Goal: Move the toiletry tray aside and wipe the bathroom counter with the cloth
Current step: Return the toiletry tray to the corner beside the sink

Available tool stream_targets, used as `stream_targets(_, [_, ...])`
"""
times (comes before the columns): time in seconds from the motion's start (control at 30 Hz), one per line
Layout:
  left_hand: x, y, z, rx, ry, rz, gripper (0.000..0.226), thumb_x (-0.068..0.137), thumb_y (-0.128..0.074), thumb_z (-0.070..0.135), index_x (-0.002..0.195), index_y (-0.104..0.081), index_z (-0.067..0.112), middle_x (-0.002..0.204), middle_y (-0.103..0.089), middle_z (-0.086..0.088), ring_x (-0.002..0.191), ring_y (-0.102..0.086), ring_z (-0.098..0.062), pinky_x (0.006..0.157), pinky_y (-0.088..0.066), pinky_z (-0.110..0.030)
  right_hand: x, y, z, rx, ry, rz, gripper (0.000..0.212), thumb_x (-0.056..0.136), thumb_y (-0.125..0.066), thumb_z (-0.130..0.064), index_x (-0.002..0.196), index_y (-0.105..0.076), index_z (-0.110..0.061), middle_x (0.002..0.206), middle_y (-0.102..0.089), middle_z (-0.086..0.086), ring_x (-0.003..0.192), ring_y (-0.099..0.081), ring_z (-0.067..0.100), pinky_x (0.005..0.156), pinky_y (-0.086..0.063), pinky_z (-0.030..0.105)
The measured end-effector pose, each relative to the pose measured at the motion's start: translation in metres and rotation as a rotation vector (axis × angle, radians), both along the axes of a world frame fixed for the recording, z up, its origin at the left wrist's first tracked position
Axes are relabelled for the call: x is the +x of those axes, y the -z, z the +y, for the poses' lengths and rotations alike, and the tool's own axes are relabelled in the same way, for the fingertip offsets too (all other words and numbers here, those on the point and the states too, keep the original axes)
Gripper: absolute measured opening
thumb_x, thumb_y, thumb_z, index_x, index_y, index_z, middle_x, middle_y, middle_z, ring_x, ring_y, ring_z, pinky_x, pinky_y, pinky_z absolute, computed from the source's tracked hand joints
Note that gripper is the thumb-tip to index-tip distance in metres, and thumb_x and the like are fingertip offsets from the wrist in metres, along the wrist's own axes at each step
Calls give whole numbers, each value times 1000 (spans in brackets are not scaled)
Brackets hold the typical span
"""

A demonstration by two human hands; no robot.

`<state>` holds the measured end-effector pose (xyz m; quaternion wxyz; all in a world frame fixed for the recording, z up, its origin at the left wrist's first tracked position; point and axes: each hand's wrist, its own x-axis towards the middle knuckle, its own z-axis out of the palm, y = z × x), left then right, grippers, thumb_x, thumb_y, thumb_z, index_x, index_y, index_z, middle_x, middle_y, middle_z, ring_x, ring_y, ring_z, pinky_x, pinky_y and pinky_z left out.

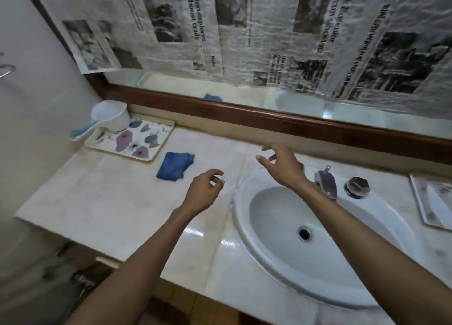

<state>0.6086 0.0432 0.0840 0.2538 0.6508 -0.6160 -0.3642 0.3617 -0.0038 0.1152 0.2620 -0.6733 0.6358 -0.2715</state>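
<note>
1. Head view: both hands hover above the counter (110, 197) at centre frame, holding nothing. The left hand (204, 192) has loosely curled fingers; the right hand (283, 165) is half spread.
2. The floral toiletry tray (132, 140) sits upper left against the wall, a white dipper (112, 116) resting on its far corner, likely parked clear of the sink (318, 229).
3. The blue cloth (175, 165) lies crumpled just beside the tray, nearest the left hand, so handy for wiping.
</note>
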Motion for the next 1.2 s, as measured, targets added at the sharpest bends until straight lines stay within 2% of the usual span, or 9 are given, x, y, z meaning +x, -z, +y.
stream_targets(0.17, [79, 32, -18, 26, -109, -153, 35, 97, -59, 34, 129, -62, 18, 116, -68, 2, 99, -66, -20, 80, -48, -28, 80, 30, -17, 108, -100, 28, 38, 92, -61, -48, 120, -60, -23, 130, -58, -3, 97, -66, 17, 92, -52, 41])
stream_targets(0.23, [103, 43, -31, 32, -166, -169, 33, 98, -59, 31, 124, -64, 12, 120, -67, -3, 106, -64, -25, 82, -47, -30, 102, 46, -28, 155, -137, 67, 39, 93, -60, -49, 121, -58, -22, 131, -58, -1, 99, -65, 18, 93, -50, 41])
stream_targets(0.43, [152, 68, -87, 69, -279, -209, 34, 94, -61, 23, 112, -60, -6, 114, -64, -25, 103, -62, -39, 83, -54, -44, 144, 95, -76, 258, -154, 142, 46, 94, -59, -47, 128, -54, -17, 134, -56, 7, 118, -58, 25, 97, -46, 35])
stream_targets(0.73, [167, 107, -142, 107, -288, -277, 56, 92, -67, 36, 131, -49, 1, 123, -55, -22, 114, -51, -39, 90, -43, -42, 185, 146, -115, 280, -85, 141, 51, 95, -61, -37, 136, -48, -11, 143, -47, 9, 132, -43, 29, 109, -37, 41])
stream_targets(0.83, [169, 117, -150, 0, -245, -188, 40, 96, -60, 28, 123, -55, -1, 108, -56, -19, 101, -53, -34, 81, -42, -38, 193, 151, -119, 265, -39, 143, 52, 95, -61, -34, 138, -46, -9, 143, -46, 10, 132, -42, 30, 109, -37, 40])
stream_targets(0.93, [174, 117, -159, -18, -271, -93, 17, 93, -54, 0, 109, -61, -1, 96, -49, -11, 88, -51, -25, 72, -35, -26, 202, 152, -127, 245, 4, 151, 53, 96, -58, -33, 141, -44, -7, 145, -45, 12, 134, -41, 31, 110, -36, 41])
stream_targets(1.03, [183, 111, -171, -36, -260, -19, 24, 93, -50, -5, 108, -67, 0, 99, -54, -15, 92, -52, -22, 75, -34, -15, 214, 152, -134, 236, 66, 142, 55, 97, -57, -33, 143, -41, -6, 147, -44, 13, 136, -40, 32, 112, -34, 42])
stream_targets(1.07, [187, 105, -176, -43, -249, 19, 26, 93, -50, -3, 112, -68, 1, 105, -58, -15, 96, -54, -21, 79, -37, -15, 219, 152, -136, 233, 85, 143, 56, 97, -57, -33, 143, -41, -6, 147, -43, 13, 136, -39, 31, 112, -34, 42])
stream_targets(1.2, [212, 77, -203, -27, -212, 229, 32, 96, -51, -2, 122, -66, 9, 120, -68, -6, 111, -61, -19, 97, -52, -32, 246, 153, -145, 221, 166, 156, 58, 97, -56, -34, 144, -39, -5, 149, -42, 15, 138, -38, 32, 115, -32, 42])
